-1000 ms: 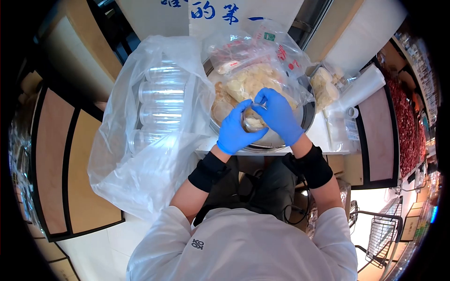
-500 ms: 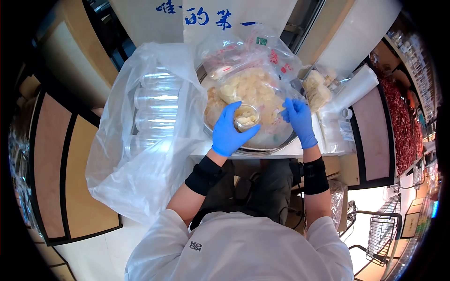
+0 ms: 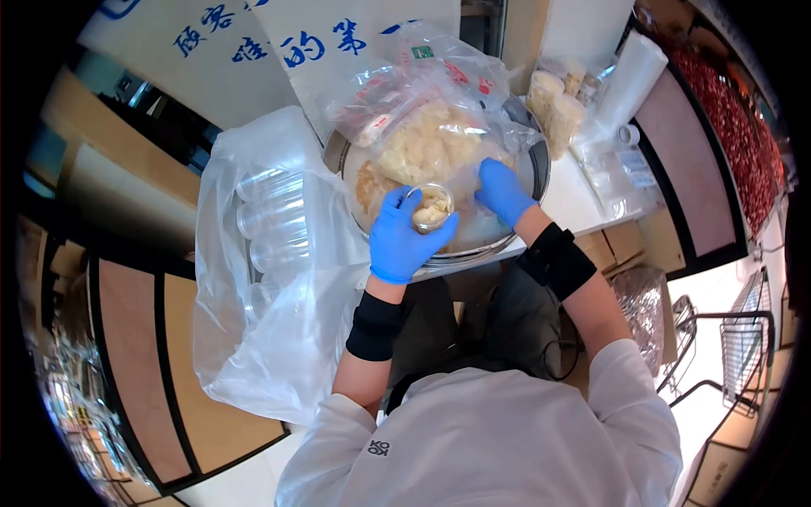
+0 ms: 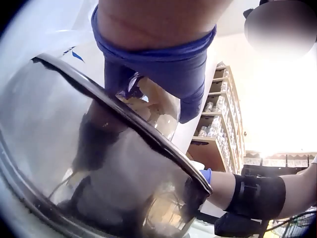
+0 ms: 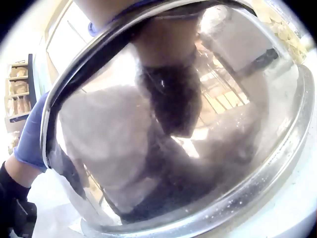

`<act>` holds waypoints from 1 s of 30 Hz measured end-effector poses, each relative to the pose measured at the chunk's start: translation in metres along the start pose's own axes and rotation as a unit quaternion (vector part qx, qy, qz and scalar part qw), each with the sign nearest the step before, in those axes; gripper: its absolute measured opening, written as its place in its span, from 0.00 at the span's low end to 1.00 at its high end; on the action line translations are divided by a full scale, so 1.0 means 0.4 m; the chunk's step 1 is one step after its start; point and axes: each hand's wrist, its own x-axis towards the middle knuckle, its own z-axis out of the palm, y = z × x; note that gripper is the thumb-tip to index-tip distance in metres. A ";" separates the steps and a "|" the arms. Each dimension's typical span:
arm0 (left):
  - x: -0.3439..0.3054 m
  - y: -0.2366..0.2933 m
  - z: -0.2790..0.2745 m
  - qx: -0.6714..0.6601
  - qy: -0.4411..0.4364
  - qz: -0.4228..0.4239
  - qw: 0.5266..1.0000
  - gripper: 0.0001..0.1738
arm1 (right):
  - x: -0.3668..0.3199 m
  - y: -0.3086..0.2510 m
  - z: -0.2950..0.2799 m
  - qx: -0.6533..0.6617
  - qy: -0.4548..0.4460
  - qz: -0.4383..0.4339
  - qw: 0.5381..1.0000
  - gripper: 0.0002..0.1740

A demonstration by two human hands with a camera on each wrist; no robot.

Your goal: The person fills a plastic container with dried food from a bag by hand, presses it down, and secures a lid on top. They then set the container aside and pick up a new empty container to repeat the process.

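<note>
Our blue-gloved left hand (image 3: 400, 243) grips a round clear plastic tub (image 3: 432, 208); can't tell if our blue-gloved right hand (image 3: 503, 193) holds anything.

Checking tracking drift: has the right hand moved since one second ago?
Yes. In head view, the right hand has moved right, away from the clear jar, nearer the right edge of the metal basin.

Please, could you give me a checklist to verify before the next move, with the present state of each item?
1. Left grip holds the cup: ok.
2. Cup uncovered at the top: ok.
3. Pale pieces inside the cup: ok.
4. Cup over the basin: ok.
5. Right grip holding a piece: cannot tell, its fingertips are hidden.
6. Both grips on the cup: not ok, only the left.
</note>
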 end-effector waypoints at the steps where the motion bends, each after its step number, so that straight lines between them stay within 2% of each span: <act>1: 0.006 0.005 -0.002 0.004 -0.005 -0.010 1.000 0.30 | -0.009 -0.005 -0.019 -0.024 0.016 -0.025 0.999 0.14; 2: 0.008 0.010 -0.004 0.009 -0.010 -0.021 1.000 0.30 | -0.019 -0.010 -0.029 -0.048 0.031 -0.049 0.997 0.13; 6: 0.015 0.020 -0.003 0.039 -0.023 0.007 0.999 0.30 | -0.025 -0.033 -0.047 -0.037 0.023 -0.029 0.999 0.13; 9: 0.019 0.014 -0.001 0.056 -0.013 0.022 0.998 0.30 | -0.014 -0.049 -0.060 -0.013 0.000 0.010 1.000 0.12; 11: 0.016 0.012 -0.001 0.052 -0.015 0.022 0.998 0.30 | -0.015 -0.057 -0.071 -0.009 0.025 0.053 0.998 0.09; 12: 0.013 0.012 -0.001 0.052 -0.012 0.019 0.998 0.30 | -0.016 -0.042 -0.058 -0.011 0.024 0.049 0.998 0.09; 14: 0.014 0.009 -0.001 0.036 -0.016 0.008 0.999 0.30 | -0.010 0.008 -0.027 0.086 0.138 -0.041 0.986 0.09; 17: 0.013 0.019 -0.010 0.034 -0.004 0.002 0.999 0.32 | -0.062 -0.024 -0.114 0.094 0.161 -0.051 0.981 0.11; 22: 0.004 0.026 -0.002 0.046 0.022 0.018 0.999 0.35 | -0.132 -0.097 -0.266 0.146 0.154 -0.016 0.977 0.13; 24: 0.002 0.028 0.000 0.048 0.028 0.020 0.998 0.35 | -0.140 -0.123 -0.288 0.245 0.161 -0.006 0.956 0.12; 25: 0.001 0.028 0.000 0.046 0.025 0.018 0.998 0.36 | -0.138 -0.138 -0.298 0.241 0.159 -0.010 0.957 0.12; 27: -0.001 0.031 -0.004 0.044 0.025 0.014 0.999 0.36 | -0.132 -0.169 -0.304 0.330 0.117 -0.009 0.937 0.11; 28: -0.003 0.035 -0.009 0.047 0.014 0.014 0.999 0.37 | -0.130 -0.178 -0.295 0.329 0.114 -0.012 0.937 0.11; 30: -0.009 0.029 -0.017 0.051 0.007 0.012 0.999 0.37 | -0.125 -0.196 -0.268 0.345 0.091 -0.089 0.930 0.11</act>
